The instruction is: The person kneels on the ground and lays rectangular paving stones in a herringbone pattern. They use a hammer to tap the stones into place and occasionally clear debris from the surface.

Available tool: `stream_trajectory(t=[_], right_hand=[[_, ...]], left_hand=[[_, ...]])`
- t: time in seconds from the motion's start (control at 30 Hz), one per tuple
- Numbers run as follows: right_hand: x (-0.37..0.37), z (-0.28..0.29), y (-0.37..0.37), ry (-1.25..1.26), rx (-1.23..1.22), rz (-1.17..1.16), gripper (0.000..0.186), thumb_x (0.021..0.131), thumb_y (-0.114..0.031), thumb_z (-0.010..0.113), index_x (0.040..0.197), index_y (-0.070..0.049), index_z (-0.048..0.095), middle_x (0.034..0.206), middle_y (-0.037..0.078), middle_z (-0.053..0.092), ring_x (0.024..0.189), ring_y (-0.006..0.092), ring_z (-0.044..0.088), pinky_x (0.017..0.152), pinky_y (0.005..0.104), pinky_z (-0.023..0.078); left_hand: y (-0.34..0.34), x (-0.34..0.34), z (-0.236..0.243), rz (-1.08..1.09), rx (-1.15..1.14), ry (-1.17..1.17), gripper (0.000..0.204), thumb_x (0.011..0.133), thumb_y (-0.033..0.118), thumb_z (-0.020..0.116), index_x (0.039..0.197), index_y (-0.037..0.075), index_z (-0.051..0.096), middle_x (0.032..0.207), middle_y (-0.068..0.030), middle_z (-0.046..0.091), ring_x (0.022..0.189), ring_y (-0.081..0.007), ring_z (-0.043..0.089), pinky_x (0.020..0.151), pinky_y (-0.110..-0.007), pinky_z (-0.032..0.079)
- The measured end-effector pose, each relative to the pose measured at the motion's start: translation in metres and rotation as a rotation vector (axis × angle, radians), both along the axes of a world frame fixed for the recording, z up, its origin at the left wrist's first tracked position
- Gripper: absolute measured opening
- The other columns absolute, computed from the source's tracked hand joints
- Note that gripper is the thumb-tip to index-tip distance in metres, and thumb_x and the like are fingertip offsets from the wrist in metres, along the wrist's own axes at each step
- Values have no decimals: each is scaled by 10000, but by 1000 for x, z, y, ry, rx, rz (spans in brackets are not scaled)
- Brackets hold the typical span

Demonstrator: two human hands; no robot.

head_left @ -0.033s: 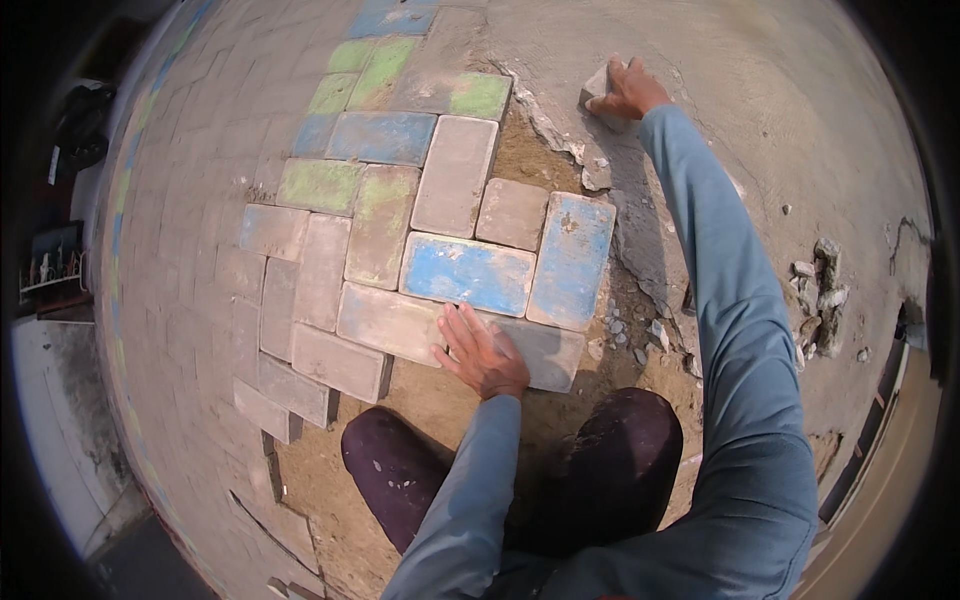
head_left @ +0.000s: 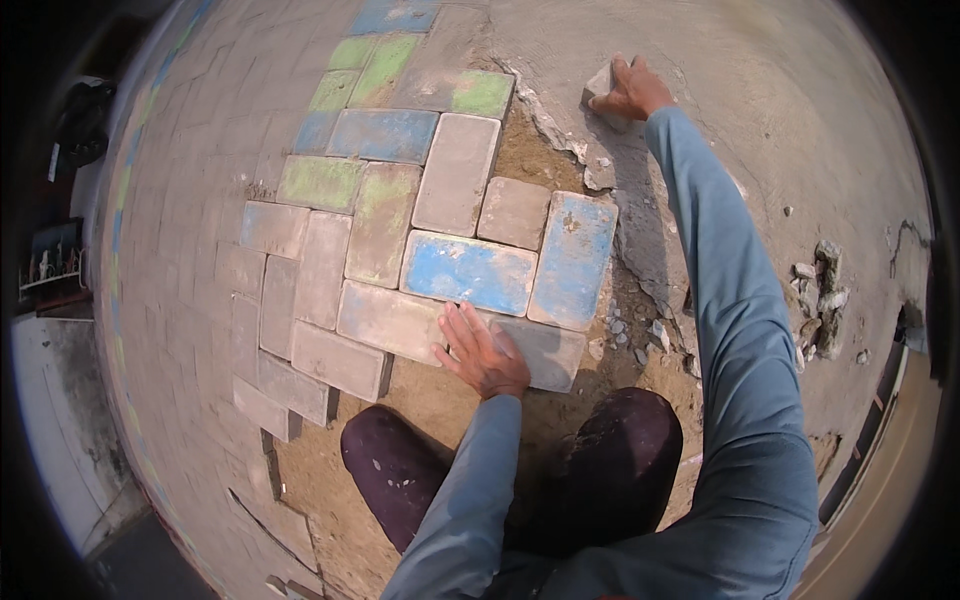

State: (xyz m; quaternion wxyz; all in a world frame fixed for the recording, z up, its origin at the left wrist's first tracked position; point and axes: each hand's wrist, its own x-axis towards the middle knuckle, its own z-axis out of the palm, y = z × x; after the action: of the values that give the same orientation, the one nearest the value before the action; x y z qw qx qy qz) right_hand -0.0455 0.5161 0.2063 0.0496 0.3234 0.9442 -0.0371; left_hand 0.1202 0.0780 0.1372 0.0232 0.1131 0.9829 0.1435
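Block (head_left: pixel 597 88) in the right hand (head_left: pixel 632 92) is what I watch from my remote seat: curled fingers grip it, though I cannot tell whether it is clear of the concrete (head_left: pixel 780 80). The left hand (head_left: pixel 487 358) lies flat, fingers spread, across the joint of a pale paver (head_left: pixel 388 318) and a grey paver (head_left: pixel 548 352). I judge the step as handling a block while steadying the paving; the next move would call for a firm hold and a level carry. Between the hands, a crumbling edge (head_left: pixel 552 130) borders bare sand (head_left: pixel 530 158). Outdoors, in sunlight, I see rubble (head_left: pixel 828 300) right of the right sleeve (head_left: pixel 715 220) and a whitish panel (head_left: pixel 60 420) far left of the left hand.
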Motion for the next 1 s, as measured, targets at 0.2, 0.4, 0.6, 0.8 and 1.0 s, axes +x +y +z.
stream_trajectory(t=[0.2,0.4,0.6,0.8,1.0], right_hand=[[13,19,-28,142,-156,283,1104,709,-565,844,1565,-55,368,1440,268,442,1262,451,567,1070,490,495],[1,5,-94,223,-292,563,1117,698,-555,865,1577,-92,356,1415,257,460,1265,463,551,1057,502,488],[0,-9,-134,115,-216,549,1110,702,-525,874,1570,-65,357,1444,294,437,1295,501,504,1085,526,445],[7,-17,-146,74,-174,536,1092,724,-520,863,1572,-56,356,1470,303,420,1324,498,477,1125,521,410],[7,-29,-146,215,-75,536,1082,782,-592,807,1565,-8,342,1471,326,420,1342,503,465,1131,530,402]], left_hand=[[-5,4,-2,-21,50,17,643,1022,258,477,1605,44,312,1683,-200,253,1573,-391,177,1221,-647,54],[-8,6,-1,-7,43,3,657,1009,254,490,1605,44,310,1683,-200,254,1571,-399,178,1218,-652,62],[-7,7,0,-27,49,20,653,1009,250,487,1601,41,309,1674,-209,265,1563,-401,199,1213,-652,77],[-7,5,2,-40,52,37,634,1015,225,472,1596,33,303,1670,-217,265,1554,-404,217,1203,-659,102],[-3,1,0,-44,44,51,636,1019,226,474,1599,33,298,1669,-215,266,1554,-404,217,1205,-654,107]])
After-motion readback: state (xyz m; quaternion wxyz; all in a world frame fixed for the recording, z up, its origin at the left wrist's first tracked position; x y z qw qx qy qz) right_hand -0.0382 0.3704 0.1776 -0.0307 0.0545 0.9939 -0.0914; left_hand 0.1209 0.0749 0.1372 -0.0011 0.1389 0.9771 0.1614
